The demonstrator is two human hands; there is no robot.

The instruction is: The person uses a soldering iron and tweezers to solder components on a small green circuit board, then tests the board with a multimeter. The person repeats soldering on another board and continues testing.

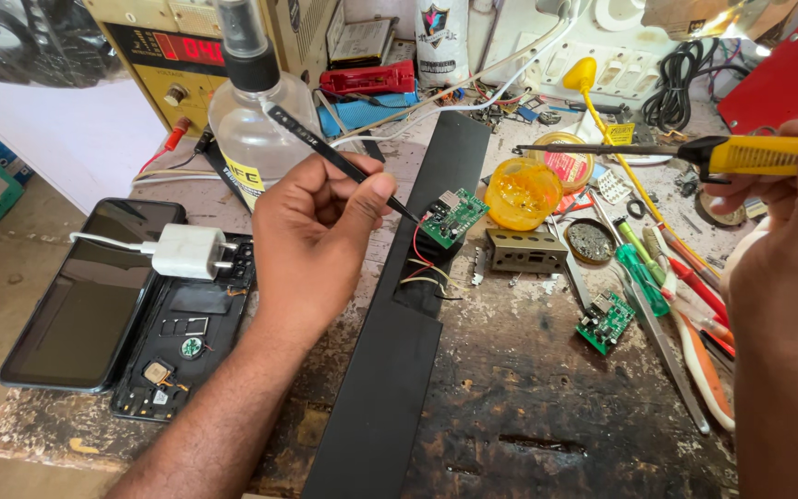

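Observation:
My left hand (316, 226) grips black tweezers (344, 162), their tips touching a small green circuit board (454, 217) that sits on a long black plastic housing (399, 342). Red, yellow and white wires run from the board into an opening in the housing. My right hand (791, 231) holds a yellow-handled soldering iron (750, 155) at the upper right; its metal tip points left, above an amber tub of flux (521, 192) and away from the board.
A phone (90, 296) and an opened phone back with a white charger plug (187, 251) lie at left. A clear bottle (256, 120) and a yellow power supply (177, 55) stand behind. A second green board (605, 322), a metal bracket (526, 249), screwdrivers (685, 296) and cables crowd the right.

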